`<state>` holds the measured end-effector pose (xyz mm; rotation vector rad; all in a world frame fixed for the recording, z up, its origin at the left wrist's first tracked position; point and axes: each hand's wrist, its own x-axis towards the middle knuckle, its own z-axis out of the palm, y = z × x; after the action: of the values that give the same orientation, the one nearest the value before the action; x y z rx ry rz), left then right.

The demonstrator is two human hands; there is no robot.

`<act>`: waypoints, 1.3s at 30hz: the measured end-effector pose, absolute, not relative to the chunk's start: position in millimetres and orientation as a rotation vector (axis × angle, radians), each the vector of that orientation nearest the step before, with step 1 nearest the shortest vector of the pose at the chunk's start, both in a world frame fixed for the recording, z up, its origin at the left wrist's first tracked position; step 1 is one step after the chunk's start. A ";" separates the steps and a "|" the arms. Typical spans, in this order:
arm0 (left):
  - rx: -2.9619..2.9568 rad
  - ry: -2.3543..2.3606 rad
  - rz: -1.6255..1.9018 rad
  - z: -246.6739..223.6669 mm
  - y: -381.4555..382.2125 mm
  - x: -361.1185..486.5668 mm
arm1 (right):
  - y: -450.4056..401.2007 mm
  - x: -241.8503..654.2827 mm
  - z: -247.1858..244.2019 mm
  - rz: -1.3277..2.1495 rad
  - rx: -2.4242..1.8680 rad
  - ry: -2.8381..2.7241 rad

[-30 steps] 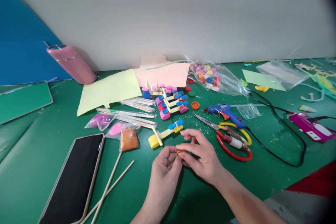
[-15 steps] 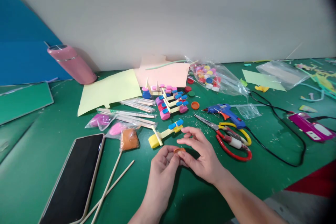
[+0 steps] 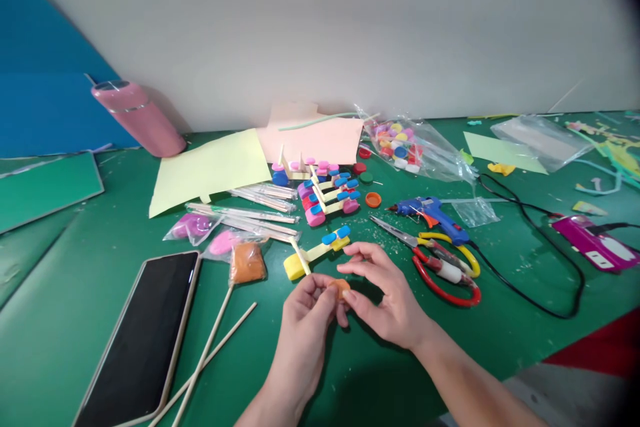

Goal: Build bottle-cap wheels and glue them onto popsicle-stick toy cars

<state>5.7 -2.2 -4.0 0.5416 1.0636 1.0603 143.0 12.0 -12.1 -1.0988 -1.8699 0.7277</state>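
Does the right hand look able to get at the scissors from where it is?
Probably yes: the scissors lie beside the right hand, with nothing seen between them, though its fingertips are at the small orange piece.

Phone point(image 3: 140, 340) left of 2 crossed sticks point(image 3: 199, 369), glue gun point(image 3: 444, 219) behind scissors point(image 3: 446, 269), bottle point(image 3: 143, 120) seemingly near wall point(image 3: 320, 33)

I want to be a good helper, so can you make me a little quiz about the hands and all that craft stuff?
1. Which lies nearest the scissors?
A) pink bottle
B) blue glue gun
C) phone

2. True or false: the two long thin sticks cross each other.

3. Fill in the colour: the left hand holds a small ____ piece.

Key: 1 B; 2 true; 3 orange.
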 end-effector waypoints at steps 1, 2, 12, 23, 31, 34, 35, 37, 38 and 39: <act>0.489 1.031 1.060 -3.8 -1.7 4.8 | 12.0 143.4 -11.8 0.756 -1.077 -1.888; 0.447 1.003 1.064 -3.4 -1.2 4.2 | 12.0 143.8 -11.7 0.779 -1.059 -1.904; 0.398 0.835 0.997 -3.2 -2.6 0.2 | 11.7 144.5 -9.3 0.872 -1.040 -1.837; 0.594 0.967 0.903 -2.4 -2.4 -0.2 | 10.7 148.2 -11.6 1.041 -1.016 -1.803; 0.600 0.923 0.815 -1.8 -1.5 -2.7 | 10.5 150.8 -10.7 1.107 -0.992 -1.789; 0.575 0.927 0.809 -0.1 -1.0 -2.8 | 11.6 151.7 -11.7 1.108 -0.993 -1.786; 0.562 0.925 0.809 0.5 -0.8 -2.7 | 12.0 151.9 -11.8 1.112 -0.994 -1.783; 0.538 0.919 0.806 1.5 -0.5 -2.4 | 12.4 152.3 -11.8 1.127 -0.994 -1.775; 0.530 0.915 0.803 1.9 -0.5 -2.3 | 12.6 152.4 -11.6 1.136 -0.992 -1.772; 0.523 0.911 0.801 2.2 -0.5 -2.1 | 12.7 152.5 -11.5 1.146 -0.992 -1.768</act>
<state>-2.1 -0.5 2.2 0.5232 0.9106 0.8007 152.5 12.7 -11.5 -0.9918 -1.7683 1.1459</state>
